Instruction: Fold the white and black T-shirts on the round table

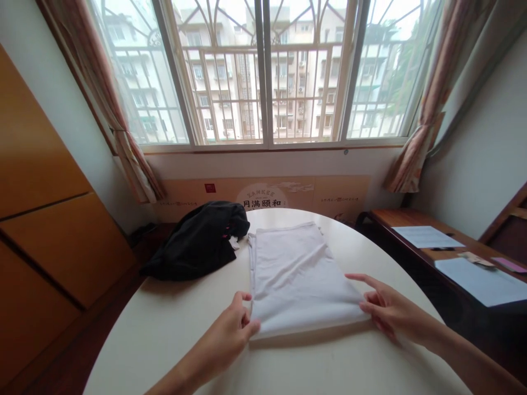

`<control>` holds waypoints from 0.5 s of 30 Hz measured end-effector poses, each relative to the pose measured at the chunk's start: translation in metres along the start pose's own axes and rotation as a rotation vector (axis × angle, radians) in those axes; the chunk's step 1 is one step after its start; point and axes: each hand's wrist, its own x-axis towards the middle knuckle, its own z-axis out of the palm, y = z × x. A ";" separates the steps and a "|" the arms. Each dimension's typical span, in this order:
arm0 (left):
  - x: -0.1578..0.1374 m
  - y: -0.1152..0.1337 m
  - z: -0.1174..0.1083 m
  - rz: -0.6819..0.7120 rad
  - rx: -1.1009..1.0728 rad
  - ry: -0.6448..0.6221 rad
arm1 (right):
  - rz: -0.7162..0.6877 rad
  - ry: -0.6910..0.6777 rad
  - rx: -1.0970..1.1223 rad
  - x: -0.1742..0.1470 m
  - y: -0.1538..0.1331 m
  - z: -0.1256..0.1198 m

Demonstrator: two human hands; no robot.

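A white cloth (pixel 294 274), folded in layers into a rough rectangle, lies on the round white table (pixel 173 329). Its near edge is lifted slightly off the tabletop, with a shadow under it. My left hand (pixel 234 326) pinches the near left corner between thumb and fingers. At the near right corner, my right hand (pixel 385 307) grips the fabric with its thumb, while the index finger stretches out along the right side. Diagonal creases run across the top layer. Whether the cloth is a garment, I cannot tell.
A black garment (pixel 193 241) lies heaped at the table's far left. To the right stands a low wooden bench (pixel 382 216) bearing paper sheets (pixel 428 237) and a pen. A printed cardboard panel (pixel 197 192) leans below the barred window. Wooden cabinets (pixel 49 241) stand at left.
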 end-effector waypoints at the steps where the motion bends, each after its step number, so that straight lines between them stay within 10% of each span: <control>1: -0.004 -0.001 0.001 -0.007 0.034 -0.002 | -0.016 0.006 -0.084 -0.002 0.001 -0.003; 8: -0.002 0.024 -0.001 0.160 0.448 0.145 | -0.273 0.279 -0.847 0.033 -0.035 0.006; 12: 0.064 0.054 0.010 0.455 0.567 0.130 | -0.335 0.192 -0.962 0.090 -0.066 0.060; 15: 0.130 0.055 0.026 0.412 0.652 0.032 | -0.196 0.050 -1.008 0.121 -0.070 0.094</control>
